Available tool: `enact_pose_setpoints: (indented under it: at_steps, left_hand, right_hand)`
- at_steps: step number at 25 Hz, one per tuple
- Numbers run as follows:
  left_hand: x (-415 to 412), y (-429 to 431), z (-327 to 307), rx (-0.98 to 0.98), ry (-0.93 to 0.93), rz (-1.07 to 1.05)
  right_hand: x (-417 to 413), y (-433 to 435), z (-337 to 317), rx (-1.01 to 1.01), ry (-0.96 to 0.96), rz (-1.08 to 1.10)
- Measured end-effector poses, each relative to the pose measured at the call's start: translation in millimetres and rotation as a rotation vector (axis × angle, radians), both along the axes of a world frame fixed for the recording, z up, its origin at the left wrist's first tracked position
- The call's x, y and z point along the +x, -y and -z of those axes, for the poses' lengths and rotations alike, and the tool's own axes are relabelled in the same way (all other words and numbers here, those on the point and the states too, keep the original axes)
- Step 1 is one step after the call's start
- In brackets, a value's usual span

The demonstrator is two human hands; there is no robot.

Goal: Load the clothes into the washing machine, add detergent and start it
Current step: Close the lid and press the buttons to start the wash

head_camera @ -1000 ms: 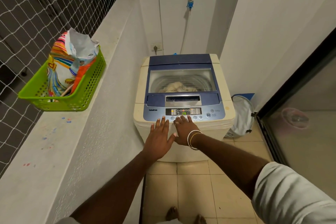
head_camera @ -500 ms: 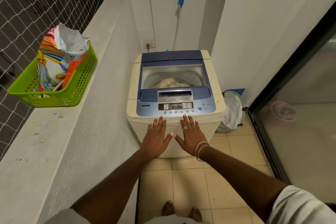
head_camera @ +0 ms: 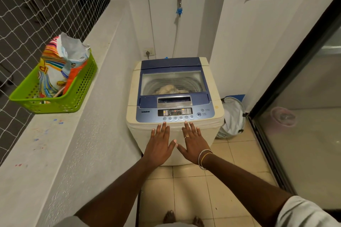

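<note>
The cream top-load washing machine (head_camera: pixel 132 97) stands ahead with its blue lid shut. Pale clothes (head_camera: pixel 170 89) show through the lid's window. Its control panel (head_camera: pixel 175 112) has a lit display and a row of round buttons. My left hand (head_camera: pixel 160 143) and my right hand (head_camera: pixel 194 141) are stretched out flat side by side, fingers straight, in front of the machine's near edge, just below the buttons. Neither holds anything. An opened, colourful detergent bag (head_camera: pixel 60 62) sits in a green basket (head_camera: pixel 73 97) on the ledge to the left.
A white ledge (head_camera: pixel 60 143) runs along the left under a netted window. A white laundry hamper (head_camera: pixel 233 118) leans on the floor right of the machine. A glass sliding door (head_camera: pixel 295 116) closes off the right side. A tap (head_camera: pixel 179 3) and hose hang on the back wall.
Both hands have drawn back from the control panel's buttons toward me and now sit spread in front of the machine's near edge. The view has pulled back a little.
</note>
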State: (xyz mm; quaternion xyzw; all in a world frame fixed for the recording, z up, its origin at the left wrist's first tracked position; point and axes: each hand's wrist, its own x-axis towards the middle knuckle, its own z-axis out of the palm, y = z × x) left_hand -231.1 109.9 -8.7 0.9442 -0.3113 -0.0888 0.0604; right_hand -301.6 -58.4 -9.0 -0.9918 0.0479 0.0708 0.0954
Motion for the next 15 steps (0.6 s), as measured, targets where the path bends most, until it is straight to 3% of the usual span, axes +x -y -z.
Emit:
enact_pose_setpoints:
  at_steps: [15]
  left_hand:
    - [6.6,8.1,1.9,0.001,0.006,0.002]
  right_hand:
    - [10.5,2.8,2.6,-0.025,-0.018,-0.008]
